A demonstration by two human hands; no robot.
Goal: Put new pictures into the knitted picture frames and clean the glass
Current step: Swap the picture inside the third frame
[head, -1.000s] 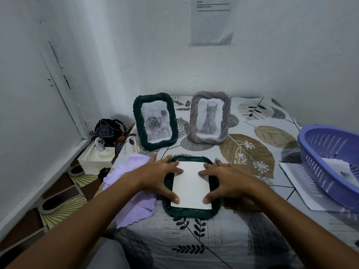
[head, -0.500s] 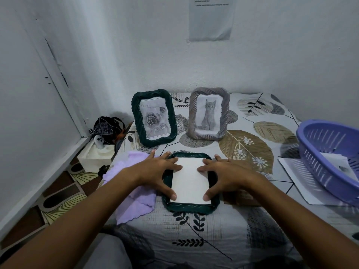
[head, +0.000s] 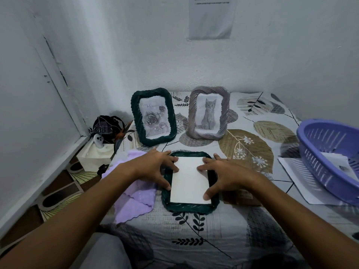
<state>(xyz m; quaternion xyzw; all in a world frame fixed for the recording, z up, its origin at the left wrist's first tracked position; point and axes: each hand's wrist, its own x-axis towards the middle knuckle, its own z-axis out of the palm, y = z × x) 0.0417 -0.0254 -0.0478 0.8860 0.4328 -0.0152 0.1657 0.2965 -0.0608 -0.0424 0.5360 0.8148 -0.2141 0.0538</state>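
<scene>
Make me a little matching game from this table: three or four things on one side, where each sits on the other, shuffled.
Things:
1. cat picture frame
2. purple cloth
3. purple basket
4. white sheet

Places:
A. at the table's right edge
B. under the left forearm
C. standing at the back by the wall
D. lying in the flat green frame

Pairs: 1-C, 2-B, 3-A, 4-D

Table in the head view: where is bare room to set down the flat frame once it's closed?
Bare cloth shows on the table between the flat frame and its near edge, and between the grey frame and the basket. It is crowded left, where the purple cloth lies, and right, with papers under the basket.
</scene>
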